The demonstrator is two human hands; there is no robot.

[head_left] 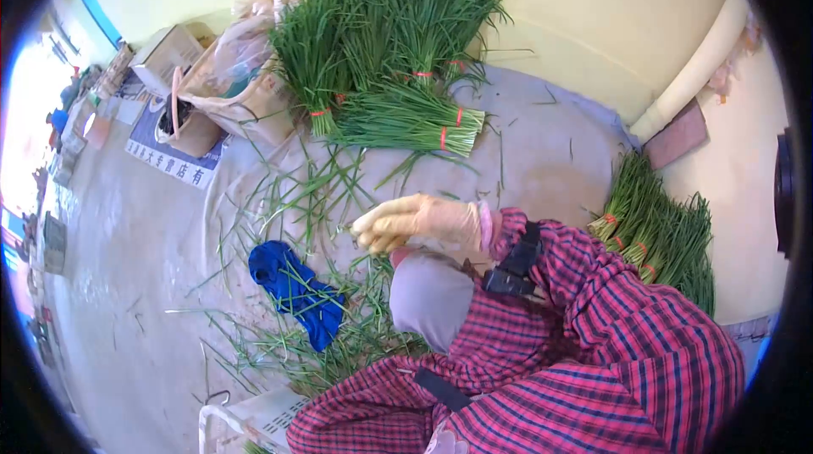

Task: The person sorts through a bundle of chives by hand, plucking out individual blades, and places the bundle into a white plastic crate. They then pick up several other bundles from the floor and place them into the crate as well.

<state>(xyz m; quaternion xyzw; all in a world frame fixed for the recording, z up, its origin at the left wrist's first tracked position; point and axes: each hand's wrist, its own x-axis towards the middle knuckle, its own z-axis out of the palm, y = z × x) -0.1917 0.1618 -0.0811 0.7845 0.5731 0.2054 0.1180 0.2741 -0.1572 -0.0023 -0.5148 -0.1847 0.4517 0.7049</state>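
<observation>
Your right hand (419, 221), covered by a thin, wrinkled cream glove with a pink cuff (487, 225), sits near the centre of the frame, its fingers pointing left, held close together and bent; you cannot tell whether they pinch a stalk. Your left hand is out of sight, so its state cannot be told. The loose, slender green stalks (368, 318) lie scattered below and left of your glove, their long axes crossing in many directions, and some lie across a crumpled bright-blue fabric piece (292, 280) left of centre. At upper centre, dense bundles of narrow green leaves (385, 22) point their feathery tips toward the top of the frame, with red bands near their bases. Just below them, a flatter bundle of green stalks (402, 119) lies lengthwise, left to right, its blunt pale ends at the right, bound by two red bands (443, 139). At right, more tied green bunches (665, 238) lean diagonally, pale ends to the upper left. Beneath much of this spreads a dull, creased grey sheet (550, 136). Your pink-and-navy plaid clothing (627, 335), soft and folded, fills the lower right, and a slotted white plastic basket (254, 416) stands at lower left.
</observation>
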